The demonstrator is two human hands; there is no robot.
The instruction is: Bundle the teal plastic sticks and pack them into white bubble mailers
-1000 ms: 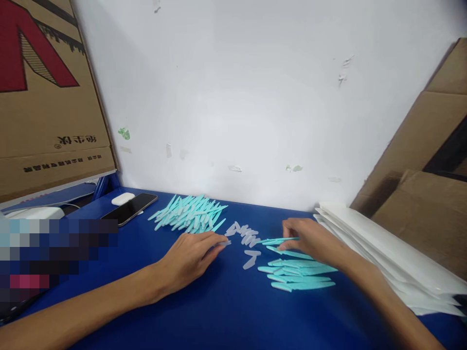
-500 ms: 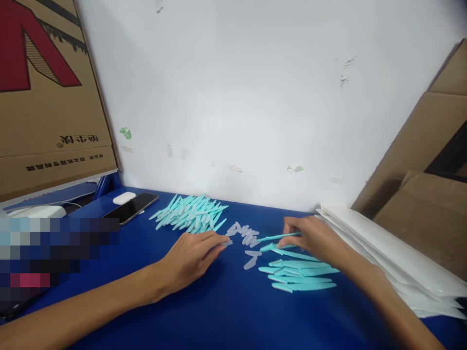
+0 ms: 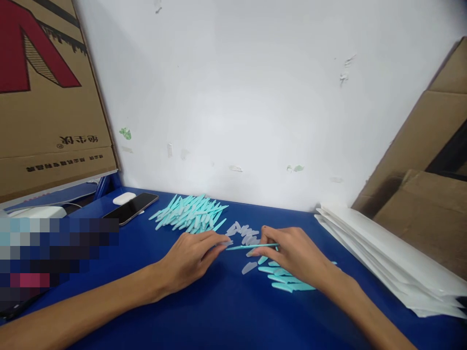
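Note:
My left hand [image 3: 197, 255] pinches a small translucent blade cap [image 3: 228, 242] between thumb and fingertips. In my right hand [image 3: 297, 253] is a slim turquoise eyebrow razor [image 3: 241, 247], its tip pointing left and close to that cap; whether they touch I cannot tell. Loose translucent caps [image 3: 243, 230] lie just beyond the fingertips, and a single cap [image 3: 249, 268] rests nearer to me. Under and in front of my right hand are several turquoise razors [image 3: 284, 279], partly covered by it. A large heap of razors [image 3: 189, 214] lies behind my left hand.
Everything lies on a blue table [image 3: 204, 311] against a white wall [image 3: 233, 97]. A phone [image 3: 133, 207] and a white case [image 3: 124, 198] are at the back left. White sheets or bags [image 3: 383, 257] are stacked right, near cardboard [image 3: 423, 218]. A large carton [image 3: 54, 116] stands left.
My right hand has moved left and slightly nearer, bringing the razor's tip from beside the loose caps to the cap in my left hand. The left hand has stayed in place.

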